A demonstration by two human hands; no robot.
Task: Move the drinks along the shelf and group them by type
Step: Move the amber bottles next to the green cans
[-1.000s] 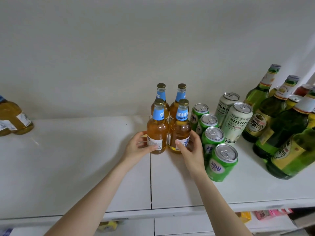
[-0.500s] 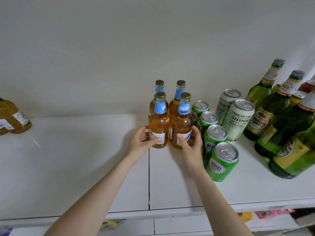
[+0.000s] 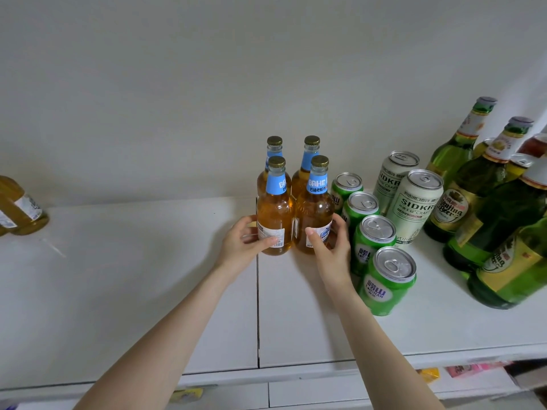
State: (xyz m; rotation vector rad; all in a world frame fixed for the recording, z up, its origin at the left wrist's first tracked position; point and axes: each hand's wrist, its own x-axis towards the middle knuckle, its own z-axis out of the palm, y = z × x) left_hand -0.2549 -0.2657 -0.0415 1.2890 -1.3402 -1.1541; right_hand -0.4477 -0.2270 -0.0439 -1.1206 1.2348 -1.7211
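Amber bottles: four amber glass bottles with blue neck labels and gold caps [image 3: 296,202] stood upright in a tight two-by-two block on the white shelf [image 3: 133,276], dead centre of the view, pretty much touching each other.
Left hand: the person's left hand [image 3: 245,244] was wrapped round the lower body of the front-left bottle [image 3: 275,223], thumb on the paper label.
Right hand: the right hand [image 3: 328,247] was cupped on the front-right bottle [image 3: 315,220] the same way, thumb on the front and fingers round the far side.
Neighbours: the small green aluminium cans [image 3: 373,238] ran in a line at 3 o'clock of the block, just beside the right hand; two tall pale cans [image 3: 414,202] sat past those, and the big green glass bottles [image 3: 485,202] further out at 3 o'clock.
Stray: a yellowish bottle [image 3: 17,208] sat well apart at 9 o'clock by the edge.
Handling guess: full glass, so heavy-ish, rigid, smooth and breakable, and narrow enough to tip if shoved from the neck.
Where to hold: low on the fat part, where both hands were, looked right, since the paper label gives better purchase than bare glass.
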